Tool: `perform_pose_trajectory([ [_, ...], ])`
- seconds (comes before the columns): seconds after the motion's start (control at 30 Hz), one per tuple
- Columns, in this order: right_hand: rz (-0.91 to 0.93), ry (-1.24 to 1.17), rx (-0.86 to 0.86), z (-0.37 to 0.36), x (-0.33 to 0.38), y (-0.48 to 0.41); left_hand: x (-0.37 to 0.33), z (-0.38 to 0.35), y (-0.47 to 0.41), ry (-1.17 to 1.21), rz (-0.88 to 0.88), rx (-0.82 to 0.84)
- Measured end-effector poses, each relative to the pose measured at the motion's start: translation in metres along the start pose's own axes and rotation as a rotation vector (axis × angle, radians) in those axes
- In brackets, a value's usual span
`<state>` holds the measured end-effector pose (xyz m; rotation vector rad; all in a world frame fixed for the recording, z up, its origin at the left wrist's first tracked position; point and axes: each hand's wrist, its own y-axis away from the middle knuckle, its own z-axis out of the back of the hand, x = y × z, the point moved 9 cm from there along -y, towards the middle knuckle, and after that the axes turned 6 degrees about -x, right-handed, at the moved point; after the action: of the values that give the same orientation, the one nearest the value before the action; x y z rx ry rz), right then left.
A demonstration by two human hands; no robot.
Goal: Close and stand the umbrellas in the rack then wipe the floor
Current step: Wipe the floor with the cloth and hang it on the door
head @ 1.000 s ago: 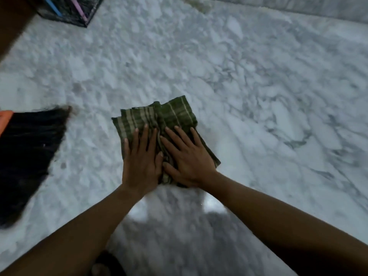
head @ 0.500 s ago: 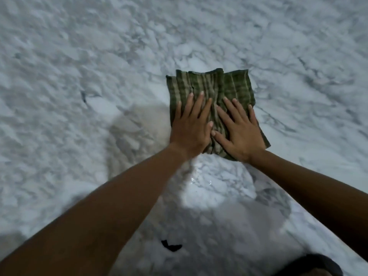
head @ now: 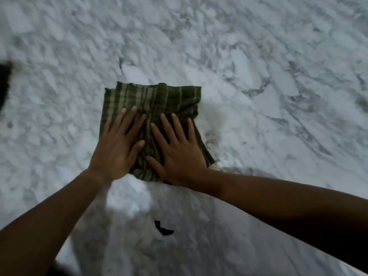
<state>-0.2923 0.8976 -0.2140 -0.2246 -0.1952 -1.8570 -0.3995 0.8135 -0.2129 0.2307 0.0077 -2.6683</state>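
A green striped cloth (head: 155, 98) lies folded and slightly bunched on the white marble floor (head: 278, 116), at the middle of the head view. My left hand (head: 117, 148) presses flat on its left half with the fingers spread. Beside it, my right hand (head: 179, 156) presses on the right half, thumb nearly touching the left thumb. Both palms hold the cloth down against the floor. No umbrella or rack shows in this frame.
A small black scrap (head: 163, 229) lies on the floor between my forearms. A dark blurred object (head: 4, 80) juts in at the left edge. A bright glare patch (head: 127, 198) sits just below my wrists.
Both hands slid the cloth right across the floor, then back left. The rack corner and dark object left the view; a dark edge shows again at the left.
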Motion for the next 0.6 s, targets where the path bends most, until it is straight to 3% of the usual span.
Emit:
perform_pose_trajectory([
  [0.1, 0.231, 0.023, 0.051, -0.011, 0.018, 0.007, 0.008, 0.004, 0.051, -0.007, 0.129, -0.011],
  [0.27, 0.576, 0.068, 0.138, -0.007, 0.003, 0.046, -0.052, -0.012, 0.090, -0.054, 0.214, 0.013],
  [0.47, 0.595, 0.087, 0.163, 0.023, -0.095, 0.114, -0.174, -0.035, 0.073, -0.037, 0.149, 0.037],
  [0.6, 0.433, 0.081, 0.134, 0.049, -0.180, 0.151, -0.258, -0.049, 0.037, 0.020, 0.089, 0.006],
])
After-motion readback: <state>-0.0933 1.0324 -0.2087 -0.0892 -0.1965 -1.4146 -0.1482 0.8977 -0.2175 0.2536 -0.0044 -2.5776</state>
